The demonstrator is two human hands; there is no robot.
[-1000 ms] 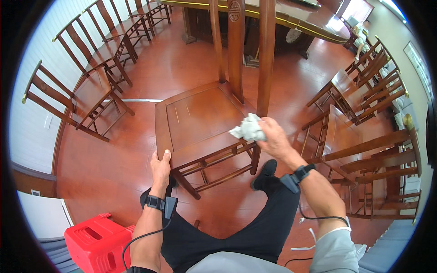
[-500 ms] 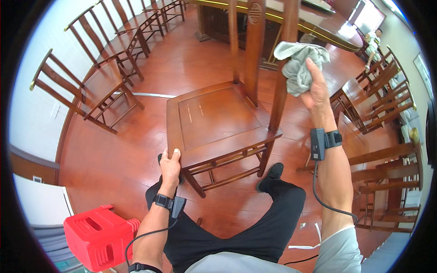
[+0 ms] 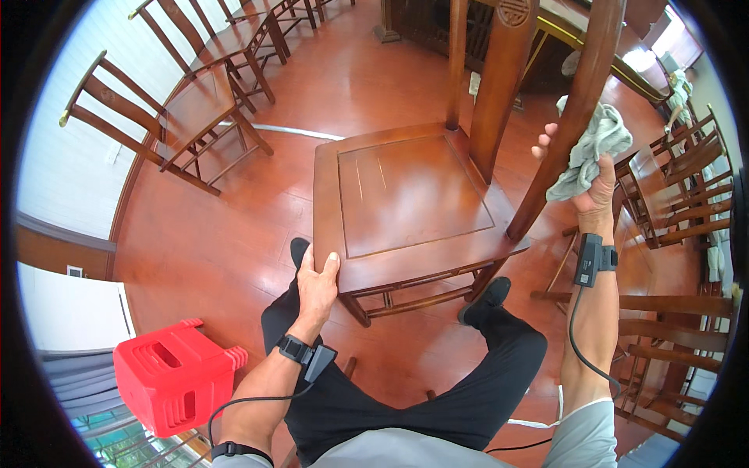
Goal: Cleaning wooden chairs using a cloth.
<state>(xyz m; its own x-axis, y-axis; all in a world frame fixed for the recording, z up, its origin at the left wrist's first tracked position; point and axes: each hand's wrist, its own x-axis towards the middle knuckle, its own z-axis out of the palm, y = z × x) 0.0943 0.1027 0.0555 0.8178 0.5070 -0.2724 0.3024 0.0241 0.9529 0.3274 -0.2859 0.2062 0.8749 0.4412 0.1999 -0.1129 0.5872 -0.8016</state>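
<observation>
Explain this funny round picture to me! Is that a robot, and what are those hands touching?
No robot here, just a person with two bare hands. The camera is worn on the person's head, looking down, and its wide lens bends straight edges, so everything looks curvy. The black boxes with cables are strapped to the wrists.

The left hand holds the near left corner of a wooden chair. The right hand has a grey cloth and reaches around the chair's back post, so some fingers peek out on the other side. On the seat you can see two thin pale streaks. Nearby are a red plastic stool and other chairs.
</observation>
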